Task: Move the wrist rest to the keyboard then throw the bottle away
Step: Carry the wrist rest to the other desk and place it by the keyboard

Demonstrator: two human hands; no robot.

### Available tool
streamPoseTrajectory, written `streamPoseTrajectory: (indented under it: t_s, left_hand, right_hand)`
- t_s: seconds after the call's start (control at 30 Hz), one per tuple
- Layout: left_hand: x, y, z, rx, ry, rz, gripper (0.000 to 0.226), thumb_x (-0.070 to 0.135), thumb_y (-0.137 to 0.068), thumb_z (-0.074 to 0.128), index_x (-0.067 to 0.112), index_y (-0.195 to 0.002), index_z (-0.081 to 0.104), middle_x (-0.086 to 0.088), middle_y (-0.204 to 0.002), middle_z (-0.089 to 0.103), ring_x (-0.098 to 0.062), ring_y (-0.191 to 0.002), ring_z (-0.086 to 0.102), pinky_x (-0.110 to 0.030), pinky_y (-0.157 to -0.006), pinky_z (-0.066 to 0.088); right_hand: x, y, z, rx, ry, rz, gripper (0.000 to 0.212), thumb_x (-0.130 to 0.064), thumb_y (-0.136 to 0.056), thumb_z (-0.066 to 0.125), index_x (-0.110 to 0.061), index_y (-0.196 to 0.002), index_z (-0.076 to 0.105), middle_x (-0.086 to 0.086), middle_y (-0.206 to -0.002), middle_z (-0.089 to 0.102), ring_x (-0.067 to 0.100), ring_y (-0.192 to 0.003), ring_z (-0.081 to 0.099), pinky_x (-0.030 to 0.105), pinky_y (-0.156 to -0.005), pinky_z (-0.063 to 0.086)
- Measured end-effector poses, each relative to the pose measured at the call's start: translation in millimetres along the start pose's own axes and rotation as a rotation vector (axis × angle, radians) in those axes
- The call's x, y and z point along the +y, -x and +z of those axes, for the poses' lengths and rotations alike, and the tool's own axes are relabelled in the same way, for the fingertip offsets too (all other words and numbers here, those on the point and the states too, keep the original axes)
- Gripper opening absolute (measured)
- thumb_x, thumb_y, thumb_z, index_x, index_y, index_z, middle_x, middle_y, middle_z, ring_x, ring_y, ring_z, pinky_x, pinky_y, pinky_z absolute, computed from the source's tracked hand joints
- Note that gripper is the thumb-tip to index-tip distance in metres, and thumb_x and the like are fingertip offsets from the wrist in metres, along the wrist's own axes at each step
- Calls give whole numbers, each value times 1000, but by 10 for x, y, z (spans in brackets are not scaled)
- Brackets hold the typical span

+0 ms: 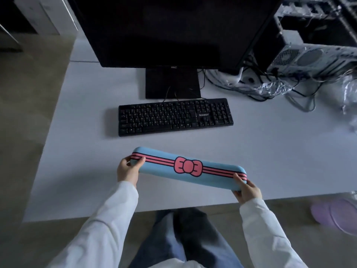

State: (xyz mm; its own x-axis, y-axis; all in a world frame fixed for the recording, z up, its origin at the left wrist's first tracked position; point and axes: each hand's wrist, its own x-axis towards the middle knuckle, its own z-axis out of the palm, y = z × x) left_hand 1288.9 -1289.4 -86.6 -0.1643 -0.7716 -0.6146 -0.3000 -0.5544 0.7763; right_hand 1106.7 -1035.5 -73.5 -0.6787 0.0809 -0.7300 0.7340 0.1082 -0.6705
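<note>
A long light-blue wrist rest (pixel 166 172) with pink stripes and a pink bow is held above the white desk (pixel 270 155), near its front edge. My left hand (pixel 128 170) grips its left end and my right hand (pixel 246 191) grips its right end. The rest is tilted, its right end nearer to me. A black keyboard (pixel 174 116) lies flat farther back on the desk, apart from the rest. No bottle can be made out in this view.
A black monitor (pixel 170 29) on its stand rises behind the keyboard. Computer cases (pixel 313 59), tangled cables (pixel 270 88) and crumpled clear plastic (pixel 349 97) crowd the back right. A purple round object (pixel 336 215) sits on the floor at right. My legs show below the desk edge.
</note>
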Motion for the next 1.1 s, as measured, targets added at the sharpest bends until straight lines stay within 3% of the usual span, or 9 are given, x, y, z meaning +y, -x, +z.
streamPoseTrajectory:
  t_s: [0.17, 0.3, 0.7, 0.9, 1.0, 1.1]
  left_hand:
    - [46, -63, 60, -22, -220, 62, 42, 24, -73, 74, 5, -109, 60, -14, -106, 65, -27, -91, 59, -45, -92, 48]
    - [103, -95, 109, -29, -327, 88, 43, 24, -73, 73, 3, -109, 61, -19, -112, 66, -38, -103, 62, -40, -87, 48]
    - [184, -78, 305, -11, -597, 87, 46, 25, -76, 72, 0, -112, 57, -19, -117, 64, -35, -106, 59, -31, -80, 39]
    - [207, -69, 328, -1, -691, 83, 47, 27, -76, 71, 0, -112, 58, -21, -117, 65, -36, -106, 60, -37, -87, 43]
    - [229, -69, 314, 37, -722, 133, 48, 29, -76, 70, 3, -116, 59, -18, -122, 63, -34, -116, 55, -38, -95, 41]
    - [271, -77, 295, 98, -695, 156, 47, 32, -77, 68, 11, -118, 58, -12, -125, 60, -31, -120, 51, -39, -98, 40]
  right_hand:
    - [102, 26, -75, 84, 1, 6, 38, -13, -80, 67, 0, -115, 57, 11, -98, 52, 24, -95, 51, 37, -85, 48]
    - [126, 43, -67, 109, -9, 31, 48, -12, -80, 67, 2, -123, 52, 12, -107, 50, 23, -98, 49, 39, -83, 48]
    - [90, 13, -117, 150, 71, 76, 47, -10, -79, 68, 6, -120, 54, 14, -104, 50, 25, -94, 50, 40, -80, 50]
    - [91, -29, -118, 161, 141, 62, 45, -11, -79, 68, 6, -119, 56, 13, -101, 51, 26, -92, 51, 41, -83, 51]
    - [89, -48, -150, 203, 257, 26, 43, -17, -79, 68, 1, -117, 60, 11, -90, 60, 28, -89, 55, 41, -94, 49]
    - [37, -55, -212, 254, 328, -22, 48, -21, -79, 68, -5, -123, 58, 16, -123, 63, 32, -114, 57, 35, -103, 39]
